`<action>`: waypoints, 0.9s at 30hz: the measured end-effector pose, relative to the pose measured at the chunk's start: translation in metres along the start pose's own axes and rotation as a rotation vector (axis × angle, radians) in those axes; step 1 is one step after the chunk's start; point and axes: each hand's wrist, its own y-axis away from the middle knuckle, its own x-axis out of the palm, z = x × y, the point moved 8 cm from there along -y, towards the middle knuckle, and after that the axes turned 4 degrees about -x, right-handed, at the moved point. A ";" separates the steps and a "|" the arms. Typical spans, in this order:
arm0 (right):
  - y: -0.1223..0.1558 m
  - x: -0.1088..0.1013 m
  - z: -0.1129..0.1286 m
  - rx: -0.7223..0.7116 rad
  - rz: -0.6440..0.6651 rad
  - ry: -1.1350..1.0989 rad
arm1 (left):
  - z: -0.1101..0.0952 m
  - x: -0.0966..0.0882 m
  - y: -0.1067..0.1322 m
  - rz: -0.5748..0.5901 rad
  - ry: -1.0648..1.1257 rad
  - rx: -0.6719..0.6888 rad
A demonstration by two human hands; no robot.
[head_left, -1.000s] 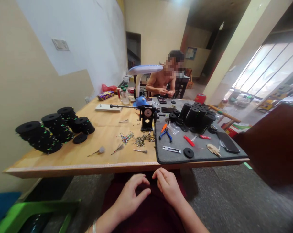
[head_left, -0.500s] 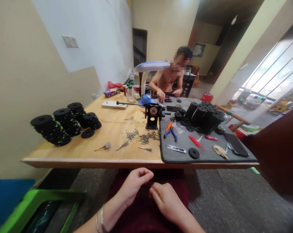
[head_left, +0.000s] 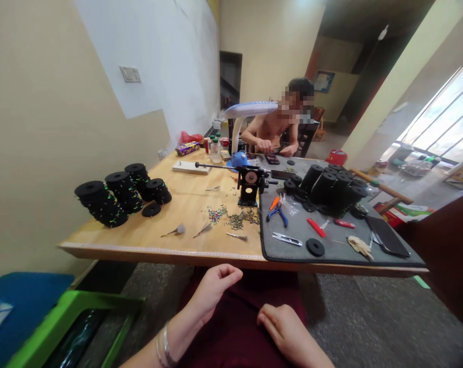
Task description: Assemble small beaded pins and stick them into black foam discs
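The left hand rests over a dark red cloth on the person's lap. Its fingers are loosely curled and close together, and they pinch nothing. The right hand lies lower on the same cloth, and its fingers are a little bent and hold nothing too. Just ahead of the fingers is the front edge of the wooden surface, but they do not touch it. Ahead and to the right of the fingers, a grey mat carries thread snips, a black disc and blue-handled pliers. Farther ahead, a small winding machine stands beside the mat, with tiny colored pieces scattered near it. To the left of the fingers stand stacks of black spools. Far across the surface, a co-worker sits with both hands low, near the surface.
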 end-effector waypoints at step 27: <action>-0.058 -0.004 0.026 0.072 -0.208 -0.902 | -0.041 0.007 0.025 -0.054 -0.324 0.350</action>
